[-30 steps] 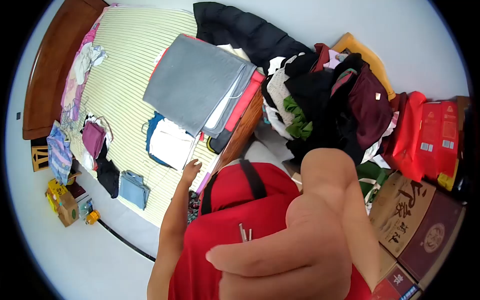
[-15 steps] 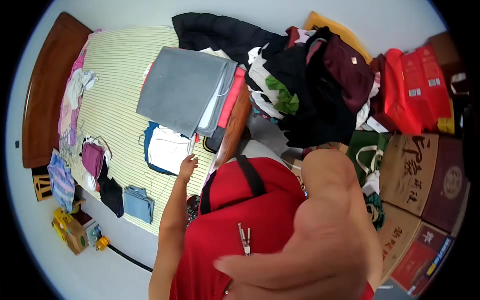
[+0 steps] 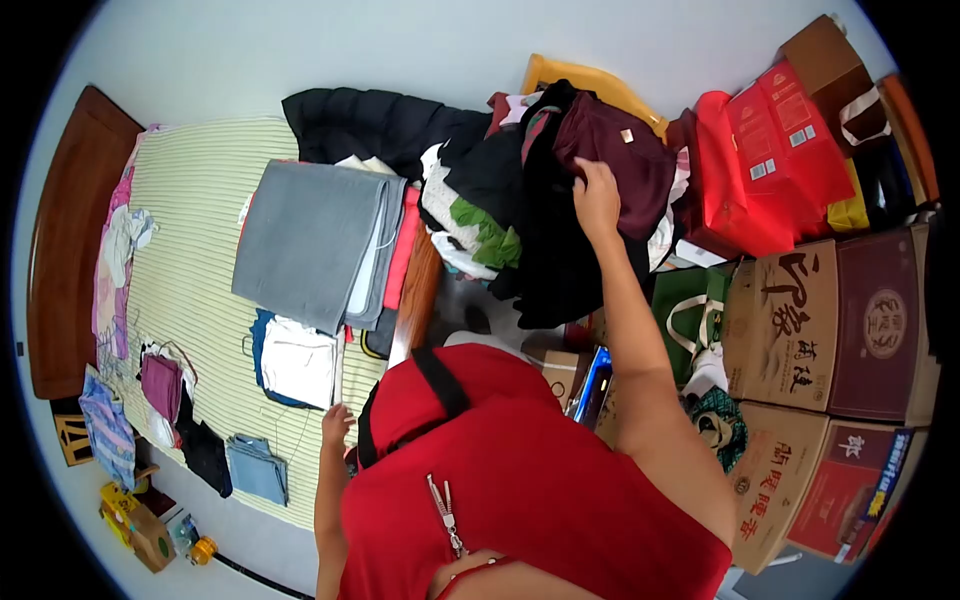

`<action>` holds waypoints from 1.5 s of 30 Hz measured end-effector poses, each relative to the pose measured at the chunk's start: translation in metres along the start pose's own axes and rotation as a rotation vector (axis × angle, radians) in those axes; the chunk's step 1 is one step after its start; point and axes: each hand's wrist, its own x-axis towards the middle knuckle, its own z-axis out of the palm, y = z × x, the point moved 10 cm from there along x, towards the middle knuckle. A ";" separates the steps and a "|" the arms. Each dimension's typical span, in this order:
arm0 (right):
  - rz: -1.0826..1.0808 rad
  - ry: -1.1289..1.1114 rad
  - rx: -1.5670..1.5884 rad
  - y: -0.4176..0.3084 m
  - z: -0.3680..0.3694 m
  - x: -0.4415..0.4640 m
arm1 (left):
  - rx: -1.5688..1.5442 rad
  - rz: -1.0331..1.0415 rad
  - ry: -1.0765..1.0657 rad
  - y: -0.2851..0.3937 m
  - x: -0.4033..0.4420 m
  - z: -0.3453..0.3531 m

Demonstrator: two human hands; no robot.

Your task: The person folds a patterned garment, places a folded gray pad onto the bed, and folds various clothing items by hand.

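My right hand (image 3: 597, 198) reaches over the clothes heap, its fingers slightly bent and apart, against a maroon garment (image 3: 625, 150) with a small pale tag. Black clothes (image 3: 550, 255) lie beside and below that hand. My left hand (image 3: 338, 424) hangs near the bed's edge, fingers loosely apart, holding nothing. Close above it, a folded white garment (image 3: 298, 362) rests on a dark blue one. Farther up the bed lies a stack topped by a large folded grey cloth (image 3: 310, 240).
The bed (image 3: 190, 220) has a striped cover, and folded jeans (image 3: 258, 468) sit near its edge. A black padded jacket (image 3: 370, 130) lies along the wall. Red bags (image 3: 780, 150) and cardboard boxes (image 3: 780, 325) stand to the right, with a green bag (image 3: 680, 310) before them.
My right hand has moved from close in front of the camera out to the clothes heap. My left hand has drawn slightly away from the white garment. The view has shifted.
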 end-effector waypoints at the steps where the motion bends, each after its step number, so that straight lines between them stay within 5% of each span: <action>1: 0.137 -0.061 -0.124 0.037 0.017 -0.008 | -0.041 -0.079 0.023 -0.011 -0.005 -0.001; 5: 0.128 -0.126 -0.247 0.097 0.055 -0.017 | -0.055 -0.201 0.061 -0.008 -0.014 0.006; 11: 0.128 -0.204 -0.156 0.125 0.086 0.009 | 0.057 0.046 -0.054 0.103 0.024 0.073; 15: 0.224 -0.326 0.370 0.179 0.130 0.023 | 0.063 0.239 -0.147 0.199 0.006 0.153; 16: 0.402 -0.395 0.637 0.190 0.129 0.025 | 0.092 0.252 -0.170 0.213 0.003 0.170; 19: 0.362 -0.477 0.739 0.196 0.123 0.037 | 0.139 0.249 -0.231 0.229 -0.005 0.210; 23: -0.043 -0.625 0.262 0.138 0.103 0.026 | 0.141 0.203 -0.248 0.218 0.002 0.234; 31: 0.009 -0.208 0.229 0.153 0.107 0.027 | 0.122 0.124 -0.194 0.211 -0.012 0.245; 34: 0.488 -0.274 0.835 0.199 0.132 0.021 | 0.135 0.157 -0.245 0.221 -0.012 0.257; 37: 1.072 0.055 1.447 0.251 0.139 -0.003 | 0.181 0.183 -0.281 0.247 -0.015 0.281; 39: 1.221 0.107 1.839 0.261 0.135 -0.009 | 0.176 0.217 -0.313 0.267 -0.014 0.299; 45: 1.147 0.138 1.969 0.290 0.117 -0.018 | 0.101 0.330 -0.443 0.349 -0.043 0.366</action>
